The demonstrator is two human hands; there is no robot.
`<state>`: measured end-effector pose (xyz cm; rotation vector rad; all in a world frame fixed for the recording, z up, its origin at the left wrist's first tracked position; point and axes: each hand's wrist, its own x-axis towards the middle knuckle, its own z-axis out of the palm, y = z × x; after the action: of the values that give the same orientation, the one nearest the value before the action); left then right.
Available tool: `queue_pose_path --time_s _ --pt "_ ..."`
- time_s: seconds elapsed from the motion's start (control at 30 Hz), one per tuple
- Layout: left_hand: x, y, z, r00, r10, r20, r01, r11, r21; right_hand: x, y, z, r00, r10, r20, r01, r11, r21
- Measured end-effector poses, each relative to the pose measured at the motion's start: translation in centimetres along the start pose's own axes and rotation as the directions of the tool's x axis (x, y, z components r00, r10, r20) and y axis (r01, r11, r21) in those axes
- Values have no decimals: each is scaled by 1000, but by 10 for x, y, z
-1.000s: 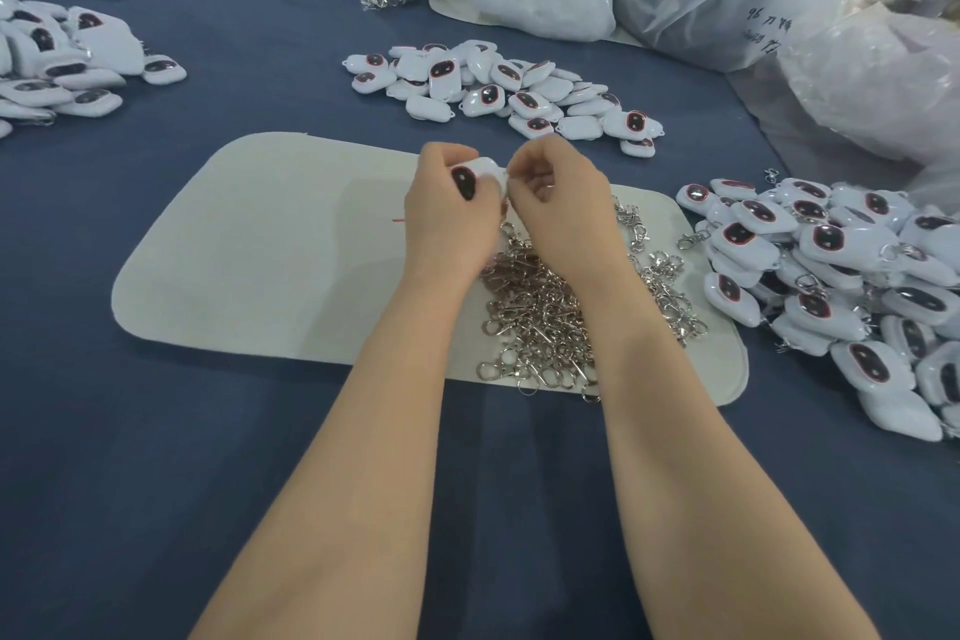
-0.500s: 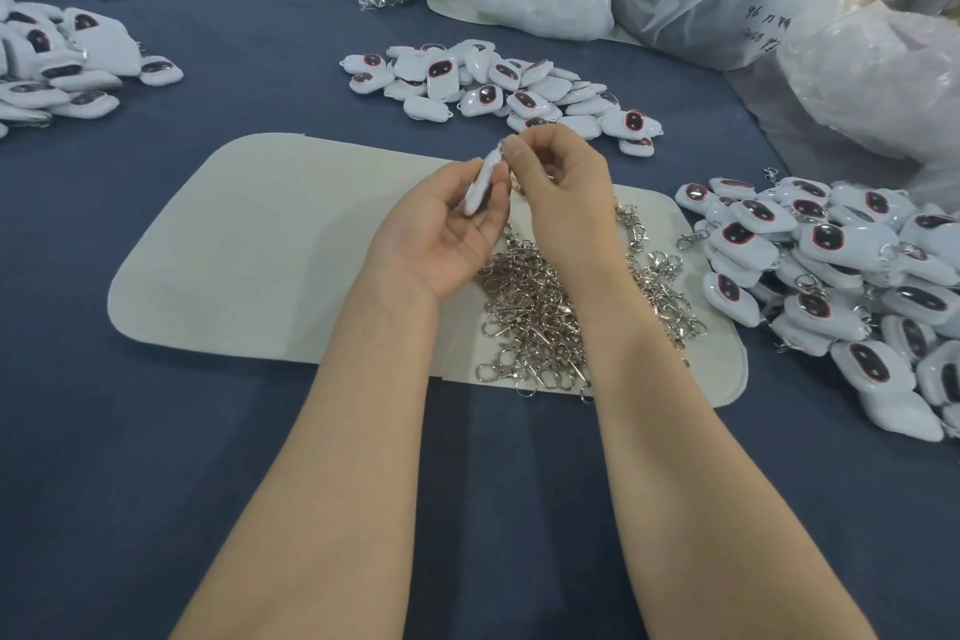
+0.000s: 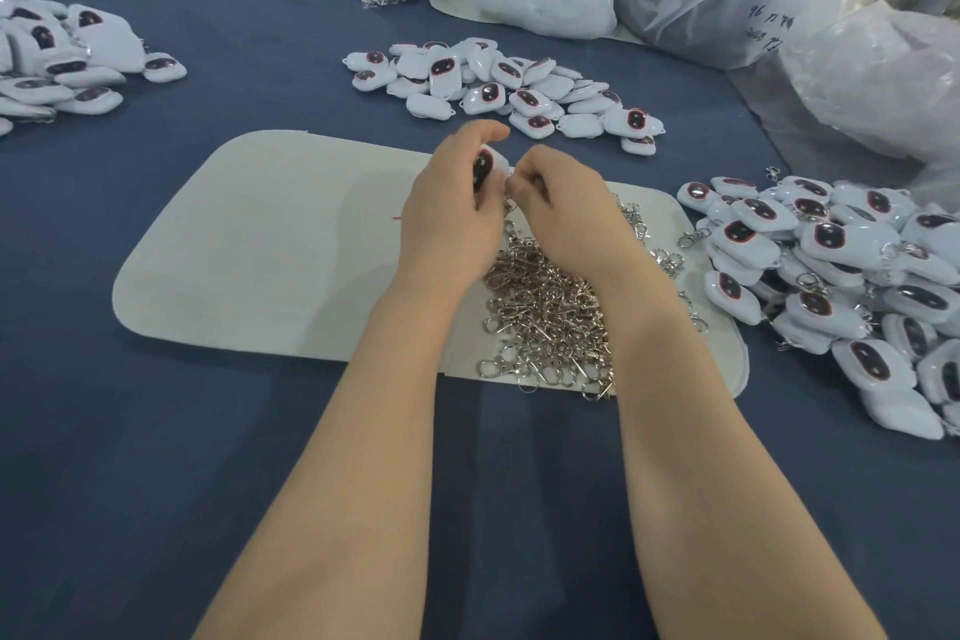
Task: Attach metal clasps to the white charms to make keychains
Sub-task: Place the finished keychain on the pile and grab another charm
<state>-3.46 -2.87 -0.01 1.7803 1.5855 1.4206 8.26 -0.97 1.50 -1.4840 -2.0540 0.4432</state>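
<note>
Over blue tablecloth (image 3: 156, 431), gripped white charm (image 3: 487, 165) in left hand (image 3: 452, 218), pinched its edge with right hand (image 3: 563, 211); likely mid-attachment, needing steady threading next.

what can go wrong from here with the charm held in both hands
1. The left hand grips the charm above the loose clasp pile, and the right hand pinches at its edge. A slip would likely drop the small part into that tangle.
2. The finished keychains lie close beside the clasp pile, so their rings could snag on loose clasps.
</note>
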Motion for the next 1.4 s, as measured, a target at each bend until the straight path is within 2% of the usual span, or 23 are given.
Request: queue_pose_path --time_s 0.07,0.1,0.13,0.2,0.23,0.3,0.4,0.47,0.53,0.6,0.67,0.87,0.93,1.03,1.1,1.13,1.2,1.27,1.3,1.33,1.37,1.4 --pt "2 1 1 997 -58 -43 53 993 -109 -1 -1 0 998 4 -55 0 997 73" --pt "4 2 2 985 -154 -72 132 960 -245 -2 -3 2 994 14 -108 2 989 145" --pt "7 2 2 958 -278 -66 226 880 -417 -2 -5 3 988 27 -155 8 976 219" --pt "11 3 -1 872 -483 82 389 581 -715 -1 -9 6 981 49 -188 22 935 355" --pt "12 3 -2 835 -518 185 434 415 -800 -1 -10 7 982 56 -183 25 911 413" --pt "12 3 -4 784 -518 341 489 179 -854 0 -9 6 983 64 -174 28 877 479" --pt "10 5 -7 720 -489 493 533 -66 -844 -1 -9 6 980 67 -186 43 847 531" --pt "10 5 -8 689 -473 549 540 -170 -825 -2 -11 7 981 65 -184 55 811 582" --pt "10 6 -10 672 -467 575 546 -213 -810 -2 -13 8 981 67 -181 56 799 599" --pt "10 8 -10 661 -468 586 554 -221 -802 -2 -14 9 982 70 -178 48 810 584" --pt "10 8 -10 662 -479 576 564 -187 -804 -2 -14 9 983 77 -168 31 827 561" --pt "11 7 -3 733 -553 396 551 141 -823 -1 -11 6 994 88 -72 -36 844 535" --pt "12 6 -1 782 -553 287 512 309 -801 -1 -10 3 995 80 -58 -37 843 537" --pt "11 3 1 880 -473 32 391 686 -613 0 -8 1 995 94 -43 -64 885 462" --pt "7 4 1 959 -266 -97 205 889 -410 1 -6 0 993 114 -24 -93 900 426" --pt "4 5 1 982 -152 -112 111 945 -306 1 -5 -1 992 123 -3 -111 903 415" --pt "0 6 3 995 11 -101 -27 988 -152 2 -3 -3 989 141 42 -146 899 413" --pt "-1 7 5 991 14 -135 -33 990 -137 1 -3 -3 987 156 32 -154 884 442" --pt "2 6 5 985 -60 -165 24 978 -207 1 -4 -2 987 159 10 -145 867 476" --pt "4 6 5 966 -193 -172 127 934 -333 0 -6 0 987 158 -7 -132 843 521" --pt "7 7 3 924 -362 -123 255 824 -505 0 -9 2 988 154 -15 -118 815 567" --pt "9 8 0 857 -515 -5 372 627 -685 0 -12 3 989 146 -18 -106 789 605"
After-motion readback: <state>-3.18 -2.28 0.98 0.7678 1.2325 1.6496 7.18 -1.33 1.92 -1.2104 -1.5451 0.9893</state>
